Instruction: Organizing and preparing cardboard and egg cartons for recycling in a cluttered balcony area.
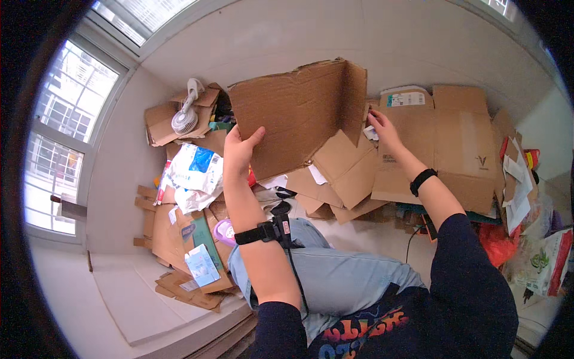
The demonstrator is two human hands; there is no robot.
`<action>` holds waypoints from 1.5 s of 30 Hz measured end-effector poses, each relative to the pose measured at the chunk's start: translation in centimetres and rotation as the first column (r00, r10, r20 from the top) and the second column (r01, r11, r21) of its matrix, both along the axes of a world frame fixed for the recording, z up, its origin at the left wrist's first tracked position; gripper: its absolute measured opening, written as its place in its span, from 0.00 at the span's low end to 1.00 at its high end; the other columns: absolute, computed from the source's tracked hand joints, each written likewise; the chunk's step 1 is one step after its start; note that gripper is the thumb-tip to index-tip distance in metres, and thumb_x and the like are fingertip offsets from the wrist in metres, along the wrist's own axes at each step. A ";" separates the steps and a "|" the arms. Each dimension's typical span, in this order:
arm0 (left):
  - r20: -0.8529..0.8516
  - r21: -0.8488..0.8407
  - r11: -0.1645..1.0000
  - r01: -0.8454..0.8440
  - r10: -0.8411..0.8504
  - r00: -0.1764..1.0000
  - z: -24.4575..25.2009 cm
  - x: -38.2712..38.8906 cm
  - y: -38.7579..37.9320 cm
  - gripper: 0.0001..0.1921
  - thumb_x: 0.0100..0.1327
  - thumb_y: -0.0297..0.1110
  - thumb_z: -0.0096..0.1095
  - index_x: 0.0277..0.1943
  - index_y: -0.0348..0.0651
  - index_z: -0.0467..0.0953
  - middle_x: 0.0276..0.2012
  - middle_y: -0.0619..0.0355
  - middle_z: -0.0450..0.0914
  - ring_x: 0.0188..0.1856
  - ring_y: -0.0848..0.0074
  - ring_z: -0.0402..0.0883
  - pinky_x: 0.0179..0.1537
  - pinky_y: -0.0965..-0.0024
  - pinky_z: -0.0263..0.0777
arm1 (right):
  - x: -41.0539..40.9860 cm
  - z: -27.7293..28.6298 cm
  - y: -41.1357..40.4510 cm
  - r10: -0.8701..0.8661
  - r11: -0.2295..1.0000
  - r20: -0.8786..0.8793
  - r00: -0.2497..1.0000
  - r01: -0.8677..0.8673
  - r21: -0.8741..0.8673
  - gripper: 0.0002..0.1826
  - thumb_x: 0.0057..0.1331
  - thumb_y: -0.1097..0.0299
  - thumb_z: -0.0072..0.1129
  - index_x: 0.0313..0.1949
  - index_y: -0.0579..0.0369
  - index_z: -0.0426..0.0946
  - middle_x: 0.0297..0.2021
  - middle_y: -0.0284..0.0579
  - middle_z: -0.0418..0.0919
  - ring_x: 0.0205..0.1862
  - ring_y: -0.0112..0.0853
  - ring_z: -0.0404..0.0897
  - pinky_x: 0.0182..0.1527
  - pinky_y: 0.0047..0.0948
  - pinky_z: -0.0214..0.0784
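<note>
A folded sheet of brown corrugated cardboard (291, 116) is held up in front of me, its narrow right panel bent along a crease. My left hand (242, 146) grips its left edge, with the thumb lying across the near face. My right hand (383, 128) is at the right edge of that panel with its fingers drawn together. Whether those fingertips pinch the edge or only come close to it is unclear. Below the sheet, smaller cardboard pieces (347, 168) overlap in a loose pile.
Large flattened cartons (462, 139) lean on the wall at right. At left are a white handheld fan (184, 119) on an open box, a white plastic bag (197, 175) and a light-blue carton (202, 264). A plastic bag (545, 264) lies far right; a black cable (410, 244) hangs nearby.
</note>
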State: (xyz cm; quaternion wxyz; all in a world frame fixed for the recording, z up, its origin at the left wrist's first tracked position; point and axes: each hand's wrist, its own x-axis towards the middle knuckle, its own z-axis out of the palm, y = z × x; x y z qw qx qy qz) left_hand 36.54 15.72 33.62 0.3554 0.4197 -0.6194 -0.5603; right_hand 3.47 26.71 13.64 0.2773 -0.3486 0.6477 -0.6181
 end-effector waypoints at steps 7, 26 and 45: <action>-0.111 -0.061 0.994 0.093 -0.100 0.989 0.3 0.4 0.0 0.17 0.53 0.24 0.63 0.47 0.32 0.71 0.41 0.54 0.79 0.41 0.75 0.77 0.45 0.73 0.68 | 7.2 6.4 -0.4 -0.135 0.963 -0.201 0.970 0.081 -0.258 0.42 0.56 0.54 0.61 0.61 0.62 0.50 0.55 0.56 0.64 0.58 0.41 0.63 0.58 0.35 0.55; -0.150 -0.198 0.954 -0.223 0.196 0.969 -1.6 2.2 -2.8 0.15 0.53 0.23 0.62 0.45 0.32 0.72 0.39 0.54 0.79 0.39 0.75 0.77 0.41 0.73 0.69 | -3.0 11.5 6.7 -0.094 0.971 -0.129 0.987 0.119 0.206 0.19 0.62 0.61 0.55 0.47 0.63 0.71 0.41 0.41 0.77 0.41 0.29 0.75 0.45 0.28 0.65; -0.134 -0.162 0.961 -0.225 0.204 0.970 -7.7 -4.7 -0.3 0.14 0.52 0.21 0.63 0.43 0.33 0.73 0.37 0.53 0.80 0.37 0.73 0.79 0.40 0.72 0.71 | 10.1 14.3 5.8 0.587 0.794 0.591 0.554 -0.538 -0.283 0.14 0.67 0.65 0.46 0.50 0.52 0.63 0.40 0.32 0.72 0.41 0.23 0.73 0.43 0.27 0.68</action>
